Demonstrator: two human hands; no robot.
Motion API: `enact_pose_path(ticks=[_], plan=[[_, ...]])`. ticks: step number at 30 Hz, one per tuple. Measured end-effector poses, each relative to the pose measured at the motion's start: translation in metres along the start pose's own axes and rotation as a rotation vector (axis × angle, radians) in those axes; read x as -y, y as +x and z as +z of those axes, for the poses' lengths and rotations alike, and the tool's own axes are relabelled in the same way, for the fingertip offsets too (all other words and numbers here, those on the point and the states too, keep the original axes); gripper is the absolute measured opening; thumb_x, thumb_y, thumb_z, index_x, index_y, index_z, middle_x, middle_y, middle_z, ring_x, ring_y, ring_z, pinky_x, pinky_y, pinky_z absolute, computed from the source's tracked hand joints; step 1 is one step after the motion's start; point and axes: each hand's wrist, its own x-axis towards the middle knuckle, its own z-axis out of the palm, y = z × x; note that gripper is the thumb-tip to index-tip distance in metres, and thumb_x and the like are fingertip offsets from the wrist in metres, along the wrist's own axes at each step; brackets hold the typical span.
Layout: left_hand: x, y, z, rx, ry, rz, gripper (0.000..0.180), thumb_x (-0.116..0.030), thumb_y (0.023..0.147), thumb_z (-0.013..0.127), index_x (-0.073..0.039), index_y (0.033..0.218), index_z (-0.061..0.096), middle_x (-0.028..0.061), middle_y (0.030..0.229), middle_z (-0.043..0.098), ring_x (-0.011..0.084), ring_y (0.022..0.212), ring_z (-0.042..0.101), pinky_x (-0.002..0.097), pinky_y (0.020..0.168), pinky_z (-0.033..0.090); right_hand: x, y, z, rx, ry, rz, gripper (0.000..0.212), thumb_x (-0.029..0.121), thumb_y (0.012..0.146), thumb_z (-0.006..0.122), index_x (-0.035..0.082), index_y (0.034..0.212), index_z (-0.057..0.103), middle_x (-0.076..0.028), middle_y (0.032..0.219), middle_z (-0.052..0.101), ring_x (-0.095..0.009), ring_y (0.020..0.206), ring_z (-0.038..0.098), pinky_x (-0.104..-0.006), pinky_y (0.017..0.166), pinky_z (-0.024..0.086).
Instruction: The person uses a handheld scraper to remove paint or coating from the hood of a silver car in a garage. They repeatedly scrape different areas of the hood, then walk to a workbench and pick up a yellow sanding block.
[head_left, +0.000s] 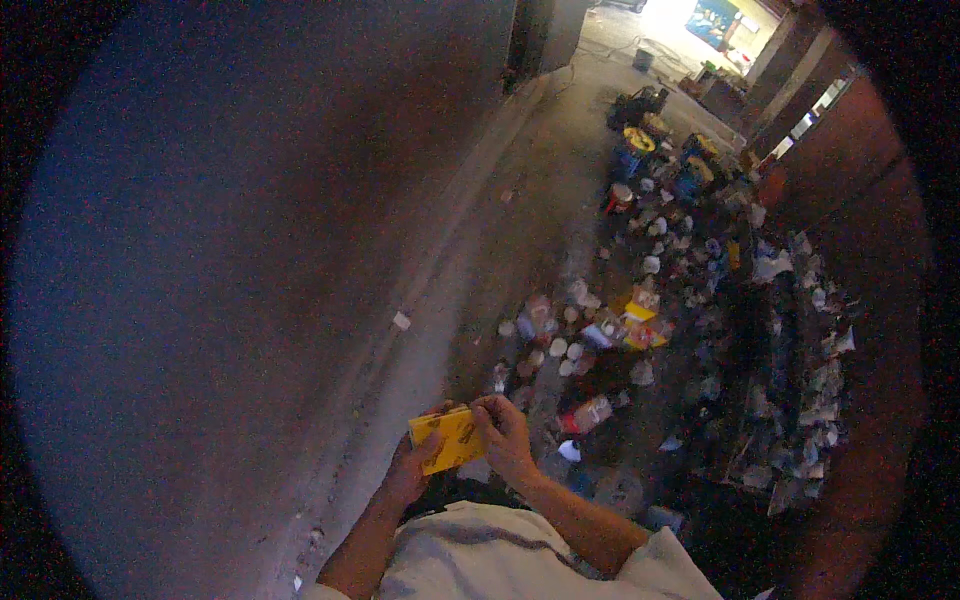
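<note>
In front of my body I hold a flat yellow box or packet with dark printing on its face. My left hand grips its left end, the thumb lying across the front. At the upper right corner, my right hand is closed with its fingers pinched on the edge. Whether the packet is open along its top cannot be made out. Both forearms come up from the lower edge, past a pale shirt.
A wide heap of mixed litter, with cups, wrappers and cartons, spreads over the floor to the right. A plain wall rises on the left. Buckets with yellow rims stand farther off. A bright opening lies at the far end.
</note>
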Motion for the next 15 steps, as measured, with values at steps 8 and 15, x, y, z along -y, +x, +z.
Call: enact_pose_path(ticks=[8, 15], plan=[[-0.049, 0.267, 0.010, 0.099, 0.066, -0.094, 0.057, -0.039, 0.112, 0.051, -0.008, 0.158, 0.045, 0.0106, 0.151, 0.056, 0.0228, 0.134, 0.059, 0.0395, 0.113, 0.048, 0.012, 0.209, -0.073, -0.144, 0.164, 0.136, 0.024, 0.017, 0.105, 0.068, 0.001, 0.122, 0.063, -0.010, 0.109, 0.069, -0.016, 0.101, 0.066, -0.0332, 0.091, 0.055], [-0.213, 0.576, 0.091, 0.796, 0.057, -0.376, 0.071, -0.039, 0.108, 0.060, -0.007, 0.165, 0.033, 0.0097, 0.155, 0.052, 0.0225, 0.135, 0.058, 0.0373, 0.112, 0.048, 0.141, 0.433, -0.194, -0.170, -0.229, 0.048, 0.028, 0.017, 0.103, 0.071, 0.000, 0.125, 0.064, -0.009, 0.114, 0.071, -0.017, 0.107, 0.067, -0.0341, 0.089, 0.058]])
